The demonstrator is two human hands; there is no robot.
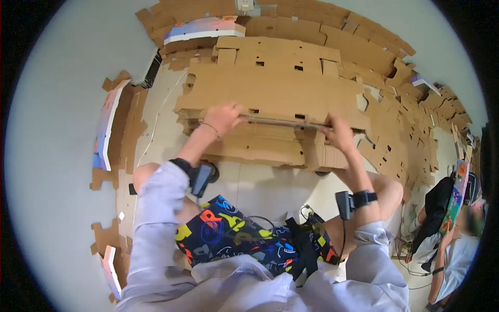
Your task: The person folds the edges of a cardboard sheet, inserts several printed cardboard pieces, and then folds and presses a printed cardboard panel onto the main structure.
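Note:
A large brown cardboard sheet (270, 86) with several small cut-out holes is raised in front of me. Its near edge runs as a thin dark line from one of my hands to the other. My left hand (224, 118), a little blurred, has its fingers closed on the left part of that edge. Toward the right end, my right hand (339, 134) grips the same edge between thumb and fingers. Below the edge a lower cardboard flap (249, 148) faces me, between my knees.
More flat cardboard (400, 130) covers the floor at right. Printed cardboard pieces lean by the wall, one at left (108, 125) and one at the back (205, 29). A white cable (155, 122) runs along the left floor. At far right another person (457, 260) holds a colourful printed strip (456, 197).

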